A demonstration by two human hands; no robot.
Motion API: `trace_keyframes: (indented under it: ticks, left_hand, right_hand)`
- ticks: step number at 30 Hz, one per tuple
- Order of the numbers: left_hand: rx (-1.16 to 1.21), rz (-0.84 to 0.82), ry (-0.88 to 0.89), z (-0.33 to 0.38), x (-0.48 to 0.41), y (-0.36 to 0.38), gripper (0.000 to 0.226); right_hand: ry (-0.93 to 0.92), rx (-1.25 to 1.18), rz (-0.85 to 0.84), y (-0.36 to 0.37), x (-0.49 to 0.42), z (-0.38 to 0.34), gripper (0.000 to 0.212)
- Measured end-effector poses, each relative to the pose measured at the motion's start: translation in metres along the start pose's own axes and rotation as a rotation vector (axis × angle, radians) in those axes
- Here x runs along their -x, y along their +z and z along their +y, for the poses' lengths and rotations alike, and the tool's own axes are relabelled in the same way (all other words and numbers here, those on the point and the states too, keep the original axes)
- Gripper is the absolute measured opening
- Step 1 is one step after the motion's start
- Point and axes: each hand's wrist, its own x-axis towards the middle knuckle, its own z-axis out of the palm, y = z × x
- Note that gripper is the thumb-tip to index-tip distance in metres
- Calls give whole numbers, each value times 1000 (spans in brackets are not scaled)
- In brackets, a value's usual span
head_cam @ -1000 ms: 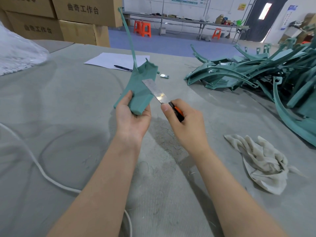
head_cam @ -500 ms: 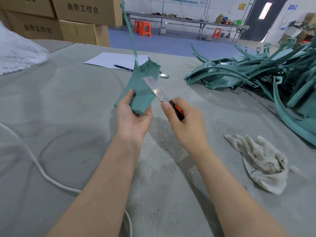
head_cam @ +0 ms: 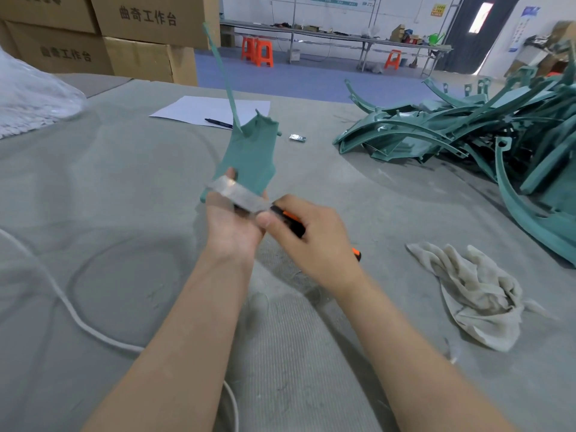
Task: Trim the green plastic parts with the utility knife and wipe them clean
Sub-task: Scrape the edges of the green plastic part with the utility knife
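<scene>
The part [head_cam: 249,154] is gripped by the left hand [head_cam: 232,227], the knife [head_cam: 288,221] by the right hand [head_cam: 314,244]. Trimming seems underway; a controlled stroke is needed next.

In the centre of the frame the plastic part [head_cam: 251,151] stands up from the left hand [head_cam: 232,227]; the utility knife [head_cam: 241,197] in the right hand [head_cam: 314,241] crosses its lower end. On the table [head_cam: 109,182], a pile of parts [head_cam: 461,135] lies at the upper right, a cloth [head_cam: 477,294] at the lower right, and a paper [head_cam: 193,110] with a pen [head_cam: 218,123] on it behind the part.
</scene>
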Motion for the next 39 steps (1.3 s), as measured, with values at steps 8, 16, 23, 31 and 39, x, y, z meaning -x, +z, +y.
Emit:
trace_keyframes:
  ticks: [8, 16, 23, 31, 39]
  left_hand:
    - [70, 42, 10, 3, -1, 7, 17]
    - [114, 43, 21, 0, -1, 6, 15]
    - [55, 4, -9, 0, -2, 5, 24]
    - [37, -38, 56, 3, -4, -3, 14]
    - [156, 44, 35, 5, -5, 3, 15]
  right_hand:
    - [59, -77, 127, -9, -3, 4, 23]
    - [87, 7, 184, -7, -5, 8, 24]
    - [45, 0, 123, -8, -3, 6, 29]
    - [-43, 20, -86, 0, 1, -3, 23]
    - [155, -82, 122, -17, -6, 5, 21]
